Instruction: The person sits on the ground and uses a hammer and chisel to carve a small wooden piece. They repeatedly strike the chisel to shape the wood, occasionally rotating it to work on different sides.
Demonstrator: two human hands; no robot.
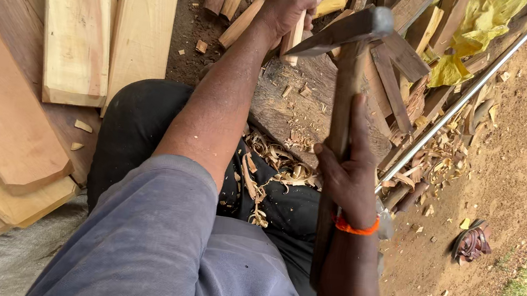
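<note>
Left hand (291, 7) fingers wrapped round small wood piece (295, 32), steadied upright on chopping block (294, 108); right hand (348, 171) fingers clamped on adze handle (339, 137), blade raised centre-top.

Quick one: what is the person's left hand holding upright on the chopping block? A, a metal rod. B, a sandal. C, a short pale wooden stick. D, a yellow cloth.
C: the left hand is wrapped around a short pale wooden stick stood on the chopping block, while the right hand grips the adze handle.
</note>
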